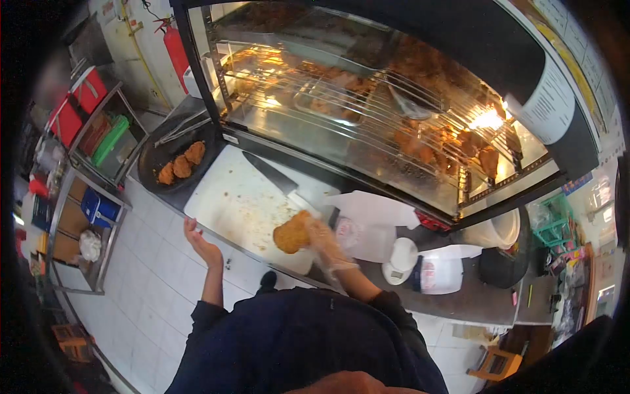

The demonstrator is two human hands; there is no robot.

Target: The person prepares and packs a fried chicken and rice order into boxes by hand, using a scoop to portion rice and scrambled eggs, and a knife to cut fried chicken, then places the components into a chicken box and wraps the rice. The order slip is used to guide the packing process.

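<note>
My right hand (326,245), in a clear plastic glove, grips a flat golden-brown piece of fried chicken (291,234) over the white cutting board (216,190). My left hand (203,244) is bare and open, raised beside the board's near left edge with nothing in it. Across the far side of the board lies a large knife (270,173), its pale handle pointing toward my right hand. Crumbs and brown stains mark the board. Left of it, a dark round pan (146,167) holds a few fried chicken pieces (182,164) and metal tongs (178,130).
A lit glass display cabinet (282,148) with wire racks of chicken stands behind the board. To the right are an open white paper box (374,209), a white kitchen scale (400,261), another printed box (441,274) and a white bucket (502,228). Shelves (118,141) stand across the floor at left.
</note>
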